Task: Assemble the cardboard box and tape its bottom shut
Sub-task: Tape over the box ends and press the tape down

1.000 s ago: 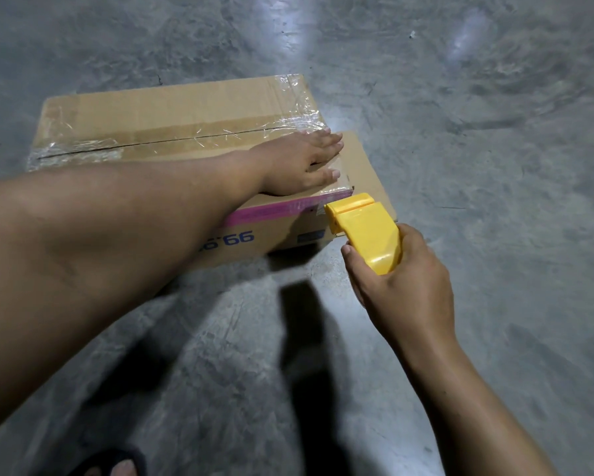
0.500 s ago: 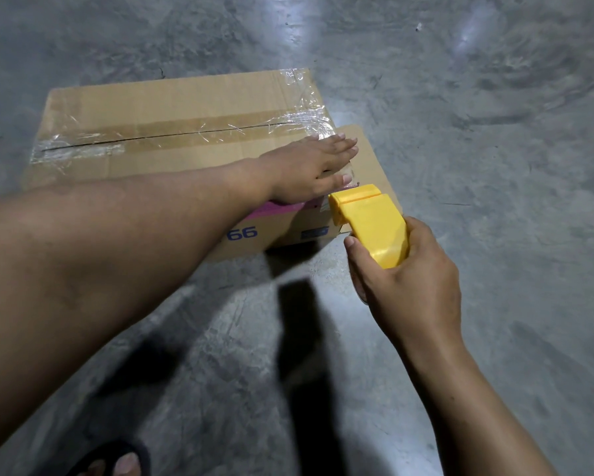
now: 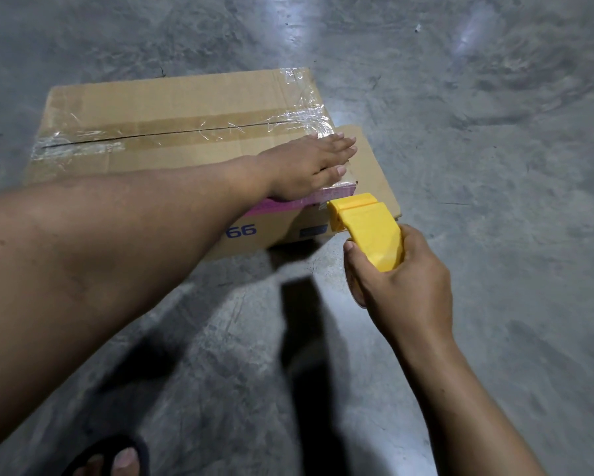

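While the cardboard box (image 3: pixel 172 132) lies on the grey concrete floor (image 3: pixel 494 166) in the upper left part of the view, its upturned face shows two flaps meeting at a long seam covered with crinkled clear tape (image 3: pixel 192 127) running left to right. Near the bottom left edge of the frame, the toes of a foot in a dark sandal (image 3: pixel 117 455) are visible on the floor. Across the left and centre, the person's bare left forearm reaches over the near edge of the box, and the left hand (image 3: pixel 306 166) rests palm down on the box's right end, fingers stretched out flat and together, pressing on the cardboard just beside the end of the taped seam. Below that hand, the near side wall of the box carries a pink stripe and blue printed numerals. A loose flap (image 3: pixel 367 166) of cardboard sticks out past the box's right end. Further right, the right hand (image 3: pixel 398 286) is wrapped tightly around a yellow tape dispenser (image 3: pixel 367 231), whose front end touches the box's near right corner just beneath the left hand.
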Available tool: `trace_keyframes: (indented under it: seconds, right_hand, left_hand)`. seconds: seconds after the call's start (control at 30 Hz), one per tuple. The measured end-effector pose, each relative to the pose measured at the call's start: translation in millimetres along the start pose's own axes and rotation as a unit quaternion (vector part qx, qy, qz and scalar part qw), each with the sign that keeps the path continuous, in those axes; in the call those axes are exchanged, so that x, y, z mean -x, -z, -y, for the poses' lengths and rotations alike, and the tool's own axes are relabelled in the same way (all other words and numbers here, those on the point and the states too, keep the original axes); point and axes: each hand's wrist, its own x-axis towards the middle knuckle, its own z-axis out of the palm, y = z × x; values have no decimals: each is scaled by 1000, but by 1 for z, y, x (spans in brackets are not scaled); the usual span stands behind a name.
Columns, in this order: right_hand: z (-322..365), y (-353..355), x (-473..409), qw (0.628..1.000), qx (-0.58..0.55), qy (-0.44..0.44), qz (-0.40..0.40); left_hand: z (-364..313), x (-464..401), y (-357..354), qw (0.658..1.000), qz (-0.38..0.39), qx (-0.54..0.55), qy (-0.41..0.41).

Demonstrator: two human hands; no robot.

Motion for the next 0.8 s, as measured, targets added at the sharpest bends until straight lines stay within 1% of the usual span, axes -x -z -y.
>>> trace_keyframes:
  seconds: [0.27,0.8]
  right_hand:
    - [-11,-16,-5,1000,-10,-1,14]
    - [0,-16,-38,998,42,-23,40]
  left_hand:
    - [-2,1,0,1000,0,-23,-2]
    - [-2,0,-5,999,-10,-41,-4]
